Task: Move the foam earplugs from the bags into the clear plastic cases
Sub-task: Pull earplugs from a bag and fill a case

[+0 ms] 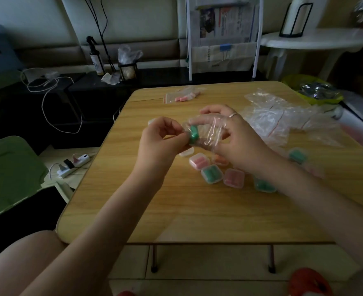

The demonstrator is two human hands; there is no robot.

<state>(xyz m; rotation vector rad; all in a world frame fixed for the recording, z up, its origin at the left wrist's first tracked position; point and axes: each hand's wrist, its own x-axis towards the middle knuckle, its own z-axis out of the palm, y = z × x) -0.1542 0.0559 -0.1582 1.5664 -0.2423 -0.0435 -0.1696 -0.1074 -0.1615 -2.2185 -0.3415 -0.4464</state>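
Above the middle of the wooden table (pixel 176 210), my right hand (pixel 238 142) holds a small clear plastic bag (pixel 208 129) with its fingers behind the film. My left hand (pixel 161 137) pinches green foam earplugs (pixel 193 133) at the bag's mouth. Below the hands lie several clear plastic cases: a pink-filled case (pixel 199 161), a green-filled case (pixel 211 173), another pink case (pixel 234 177) and a green case (pixel 263 184) partly under my right forearm. A sealed bag of pink earplugs (pixel 181 96) lies at the table's far side.
Crumpled empty bags (pixel 283 116) pile up at the right of the table. An empty clear case (pixel 186 152) sits under my left hand. A power strip (pixel 74 165) and cables lie on the floor at left. A white side table (pixel 317 41) stands at back right.
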